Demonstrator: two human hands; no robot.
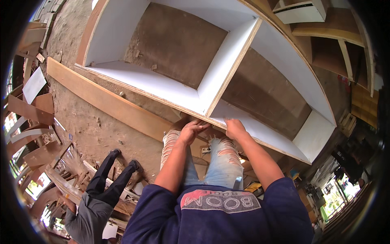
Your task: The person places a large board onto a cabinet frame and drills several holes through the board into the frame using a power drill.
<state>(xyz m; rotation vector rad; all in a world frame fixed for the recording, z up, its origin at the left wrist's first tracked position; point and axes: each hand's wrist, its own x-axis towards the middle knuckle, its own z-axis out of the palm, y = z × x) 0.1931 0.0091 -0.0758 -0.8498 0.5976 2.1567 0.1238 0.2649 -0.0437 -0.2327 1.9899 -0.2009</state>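
The white-lined, two-bay plywood cabinet frame (pixel 224 63) lies at twelve o'clock from your hands, its near edge right at them. Your left hand (pixel 192 132), half curled, meets that edge; your right hand (pixel 235 129), fingers folded, sits over it. I cannot tell how firmly either grips. A long brown wooden board (pixel 105 99) lies at ten o'clock.

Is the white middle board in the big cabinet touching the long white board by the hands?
Touching. The head view shows the middle board's lower end meeting the long white board at a joint, with no gap visible.
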